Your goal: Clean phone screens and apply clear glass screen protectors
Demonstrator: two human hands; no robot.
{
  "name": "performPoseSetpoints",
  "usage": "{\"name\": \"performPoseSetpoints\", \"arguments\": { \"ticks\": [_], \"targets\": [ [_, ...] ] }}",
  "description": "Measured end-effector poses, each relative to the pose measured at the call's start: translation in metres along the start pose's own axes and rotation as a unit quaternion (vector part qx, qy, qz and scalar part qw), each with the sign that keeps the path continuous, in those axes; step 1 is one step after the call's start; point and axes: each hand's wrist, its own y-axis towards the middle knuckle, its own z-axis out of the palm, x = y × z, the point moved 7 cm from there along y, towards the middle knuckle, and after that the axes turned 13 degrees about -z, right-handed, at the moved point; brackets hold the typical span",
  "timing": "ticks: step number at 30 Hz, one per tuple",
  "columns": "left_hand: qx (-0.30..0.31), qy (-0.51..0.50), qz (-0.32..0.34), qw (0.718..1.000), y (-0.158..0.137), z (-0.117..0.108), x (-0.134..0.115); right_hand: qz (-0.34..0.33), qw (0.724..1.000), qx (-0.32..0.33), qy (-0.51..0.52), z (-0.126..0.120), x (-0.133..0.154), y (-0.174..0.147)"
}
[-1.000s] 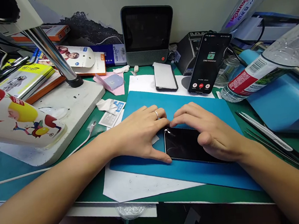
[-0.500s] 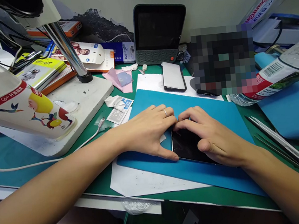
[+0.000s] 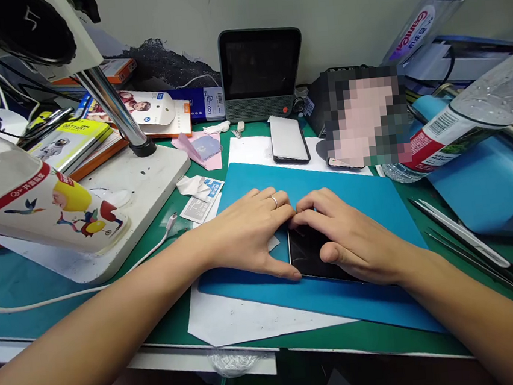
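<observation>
A smartphone (image 3: 310, 254) with a black screen lies flat on the blue mat (image 3: 351, 184). My left hand (image 3: 251, 232), a ring on one finger, brackets its left end, with the thumb at the near corner and fingertips at the far one. Over the right part of the screen lies my right hand (image 3: 352, 241). Its bent index and middle fingers press at the far left corner beside my left fingertips, and its thumb stays apart above the glass. Its other fingers are hidden. A small white piece (image 3: 273, 243) shows beneath my left hand.
Left stand a cup (image 3: 53, 206) and a microscope stand (image 3: 156, 184). Behind are a smart display (image 3: 261, 77) and a tray-like frame (image 3: 288, 140). Torn wipe packets (image 3: 200, 199) lie left of the mat. Tweezers (image 3: 464, 233) and a tilted bottle (image 3: 454, 131) are right.
The camera has shifted, so the whole scene sits a little differently. Both hands keep nearly the same pose on the smartphone. The pixelated patch at the back right has turned from dark to partly pink.
</observation>
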Motion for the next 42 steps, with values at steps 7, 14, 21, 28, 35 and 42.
{"name": "performPoseSetpoints", "arguments": {
  "ticks": [7,14,21,28,35,42],
  "targets": [
    [0.001,-0.006,-0.004,1.000,0.0009,-0.0003,-0.0016,0.002,1.000,0.007,-0.008,0.0022,0.0013,0.0025],
    [0.002,-0.007,-0.009,1.000,0.0019,-0.0002,-0.0032,0.015,1.000,0.014,-0.008,0.0029,0.0007,0.0031],
    [0.002,-0.016,-0.011,1.000,0.0023,0.0008,-0.0018,0.015,1.000,0.009,-0.005,0.0008,0.0019,0.0033],
    [0.002,-0.007,-0.008,1.000,0.0021,0.0006,-0.0039,0.015,1.000,0.005,-0.003,-0.0003,0.0026,0.0030],
    [0.001,0.007,-0.006,1.000,0.0012,-0.0004,-0.0050,0.016,1.000,-0.003,0.006,-0.0002,0.0010,0.0020],
    [-0.014,-0.020,0.009,1.000,0.0020,-0.0005,-0.0076,0.020,0.999,-0.027,0.014,-0.0057,0.0014,0.0003]
  ]
}}
